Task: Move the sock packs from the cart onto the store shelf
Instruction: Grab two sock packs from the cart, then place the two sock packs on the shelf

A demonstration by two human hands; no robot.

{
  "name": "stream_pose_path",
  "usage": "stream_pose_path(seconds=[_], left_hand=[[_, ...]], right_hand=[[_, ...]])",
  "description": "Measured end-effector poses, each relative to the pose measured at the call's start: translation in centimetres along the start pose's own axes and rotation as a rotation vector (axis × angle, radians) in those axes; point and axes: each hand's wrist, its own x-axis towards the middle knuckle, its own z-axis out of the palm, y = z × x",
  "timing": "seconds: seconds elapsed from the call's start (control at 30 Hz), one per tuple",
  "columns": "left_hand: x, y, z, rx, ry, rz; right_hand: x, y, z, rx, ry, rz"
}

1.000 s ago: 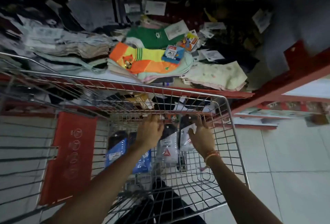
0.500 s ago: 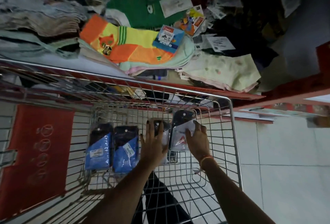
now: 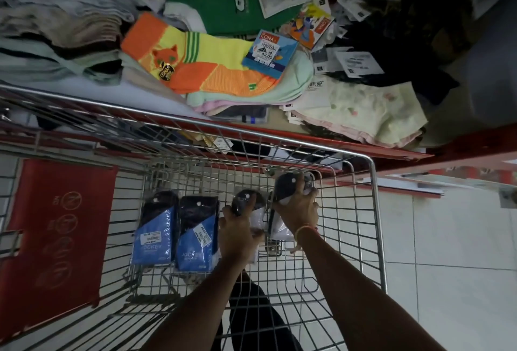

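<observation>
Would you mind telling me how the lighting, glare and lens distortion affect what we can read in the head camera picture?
Head view: dim overall, the shelf darkest at top right, where items merge into black; glare on the blue sock packs washes out part of the print; wide-angle bending curves the cart rim; the left hand and right hand are sharp enough, yet the packs they grip are mostly covered.

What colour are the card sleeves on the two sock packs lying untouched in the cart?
Blue, over dark socks, on both sock packs; the head view shows it.
</observation>
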Motion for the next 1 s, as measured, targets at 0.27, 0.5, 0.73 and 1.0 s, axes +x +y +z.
stream_pose_path(seconds=[0.27, 0.5, 0.73, 1.0], left_hand=[[-1.4, -1.0, -4.0, -0.146, 0.029, 0.027], [-5.5, 0.1, -12.2, -0.222, 0.211, 0.162], [-7.7, 2.2, -20.2, -0.325, 0.446, 0.327], [-9.1, 7.4, -30.3, -0.359, 0.708, 0.552]], right_hand=[[-4.7, 0.7, -1.7, 0.088, 0.099, -0.16], [-11.6, -0.9, -5.8, 0.184, 0.254, -0.29], [-16.6, -4.7, -11.5, 0.282, 0.471, -0.461], [-20.5, -9.8, -20.7, 0.398, 0.78, -0.707]])
